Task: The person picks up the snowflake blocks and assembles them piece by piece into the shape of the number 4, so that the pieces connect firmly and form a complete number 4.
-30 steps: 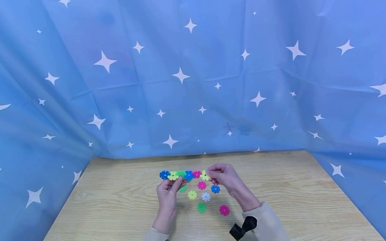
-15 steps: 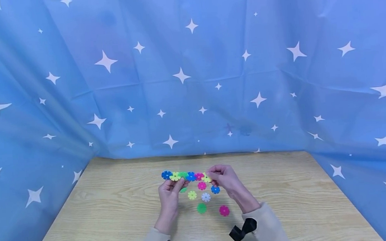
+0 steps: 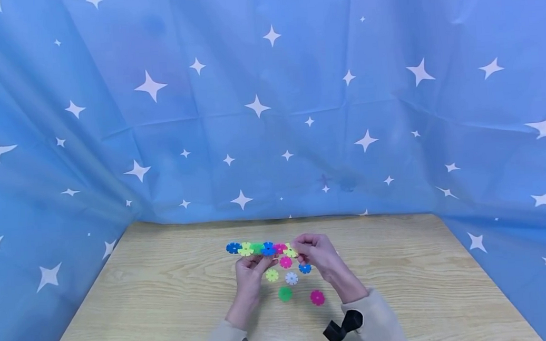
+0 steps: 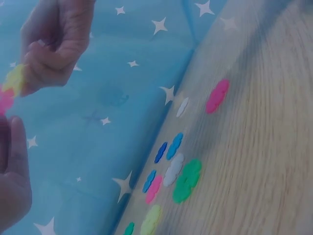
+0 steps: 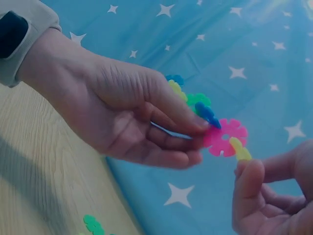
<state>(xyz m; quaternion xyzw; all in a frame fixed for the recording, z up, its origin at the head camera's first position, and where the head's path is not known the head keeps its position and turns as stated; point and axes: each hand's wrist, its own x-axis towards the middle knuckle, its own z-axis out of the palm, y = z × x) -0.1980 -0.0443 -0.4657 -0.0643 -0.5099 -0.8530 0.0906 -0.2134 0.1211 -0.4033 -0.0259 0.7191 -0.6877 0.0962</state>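
the chain of discs (image 3: 257,247) is above the table (image 3: 167,289), its long axis sideways, while the left hand (image 3: 250,282) pinches it near the inner blue disc (image 3: 268,248) and the right hand (image 3: 320,253) its yellow end disc (image 3: 289,250).

- Your chain of discs (image 3: 268,249) runs, left to right in the head view, blue, yellow, green, blue, pink, yellow.
- Your loose discs (image 3: 291,278) show pink, blue, yellow, white and green, each one plain colour.
- Your sleeves (image 3: 381,321) are cream, your wrist devices (image 3: 334,332) black.
- Your tabletop (image 3: 403,267) is pale tan, patterned with fine wood grain.
- Your curtain (image 3: 232,126) is blue, scattered with white four-pointed stars (image 3: 257,106).
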